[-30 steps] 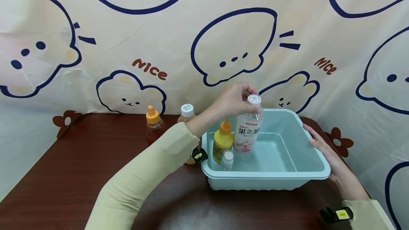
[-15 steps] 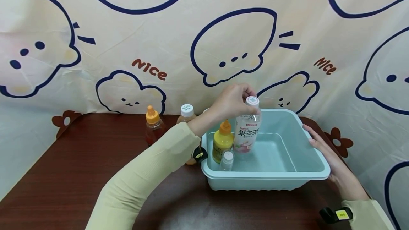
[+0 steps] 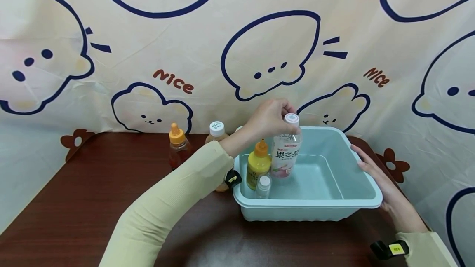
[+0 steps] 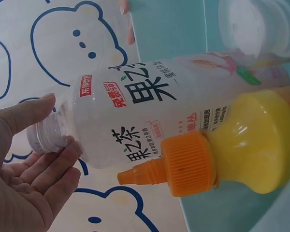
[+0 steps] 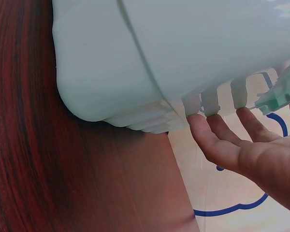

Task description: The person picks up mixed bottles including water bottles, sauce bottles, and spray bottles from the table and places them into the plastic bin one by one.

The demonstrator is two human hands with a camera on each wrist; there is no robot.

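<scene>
My left hand (image 3: 272, 116) grips a clear drink bottle (image 3: 285, 155) by its neck, just under the white cap. This bottle, with a pink-and-white label, stands slightly tilted inside a light blue plastic basin (image 3: 319, 203), near its left side. Right beside it are a yellow squeeze bottle (image 4: 261, 140) with an orange nozzle and a small clear bottle (image 3: 263, 186) with a white cap. At the basin's right side, my right hand (image 3: 378, 180) holds the rim. Its fingertips (image 5: 195, 121) meet the outer wall from below in the right wrist view.
On the brown table (image 3: 74, 201), left of the basin, stand a red-filled squeeze bottle (image 3: 179, 147) with an orange cap and a white-capped bottle (image 3: 217, 131), partly hidden behind my left forearm. A cartoon-printed cloth (image 3: 208, 52) hangs behind the table.
The drink bottle and my left hand have shifted slightly left, toward the yellow squeeze bottle. My right hand keeps its place on the basin.
</scene>
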